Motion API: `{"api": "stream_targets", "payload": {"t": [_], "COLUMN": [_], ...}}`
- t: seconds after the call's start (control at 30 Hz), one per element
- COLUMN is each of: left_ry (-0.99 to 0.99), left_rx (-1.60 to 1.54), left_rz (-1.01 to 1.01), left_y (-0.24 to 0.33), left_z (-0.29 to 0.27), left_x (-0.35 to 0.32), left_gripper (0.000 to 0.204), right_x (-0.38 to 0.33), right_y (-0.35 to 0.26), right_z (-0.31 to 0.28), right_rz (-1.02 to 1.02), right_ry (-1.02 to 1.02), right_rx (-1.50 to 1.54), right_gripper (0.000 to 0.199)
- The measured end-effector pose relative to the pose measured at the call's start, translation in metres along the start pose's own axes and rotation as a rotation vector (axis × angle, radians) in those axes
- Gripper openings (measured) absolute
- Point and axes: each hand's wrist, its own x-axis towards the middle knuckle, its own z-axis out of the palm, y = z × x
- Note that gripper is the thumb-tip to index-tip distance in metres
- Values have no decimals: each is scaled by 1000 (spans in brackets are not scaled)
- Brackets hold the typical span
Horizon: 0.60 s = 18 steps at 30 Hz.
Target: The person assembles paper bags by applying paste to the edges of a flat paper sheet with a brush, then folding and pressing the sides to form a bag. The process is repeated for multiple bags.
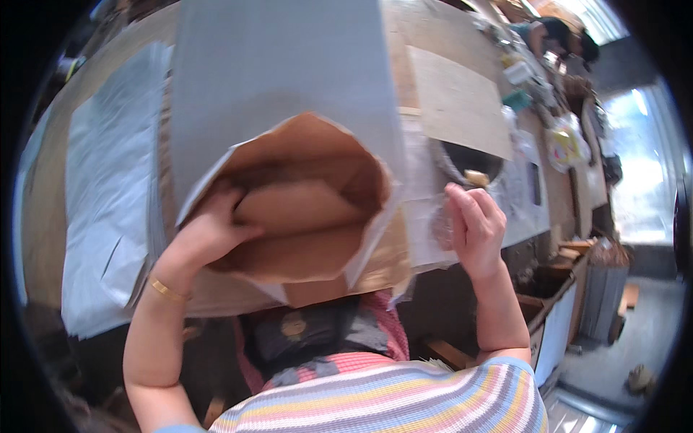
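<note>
A large paper bag (pixel 281 79), grey outside and brown inside, lies on the worktable with its open mouth toward me. My left hand (pixel 209 227) reaches into the mouth and grips the bag's left edge, fingers curled inside against the brown lining. A gold bangle sits on that wrist. My right hand (pixel 473 224) is raised to the right of the bag, fingers loosely apart and holding nothing, just in front of a dark round bowl (pixel 469 162) with a small tan piece in it.
Grey paper sheets (pixel 108 187) lie on the table at the left. A brown cardboard sheet (pixel 462 101) lies behind the bowl. Cluttered packets and another person sit at the far right end. Wooden crates (pixel 556 278) and a floor area are at lower right.
</note>
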Motion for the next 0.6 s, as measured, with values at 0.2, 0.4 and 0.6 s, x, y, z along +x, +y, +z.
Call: {"api": "stream_targets", "payload": {"t": [0.2,0.4,0.6], "left_ry": [-145,-202,-120], "left_rx": [193,176,334], "left_rz": [80,4,59], "left_y": [32,34,40], "left_z": [-12,-19,-15], "left_x": [-1,-5,-24], "left_gripper": [51,54,48], "right_x": [-91,-30,-11], "right_y": [93,129,162], "right_z": [-30,-8,18], "right_rz": [-63,292,669], "right_ry": [-326,144,-51], "right_rx": [-206,502,511], "right_gripper": [39,6,13]}}
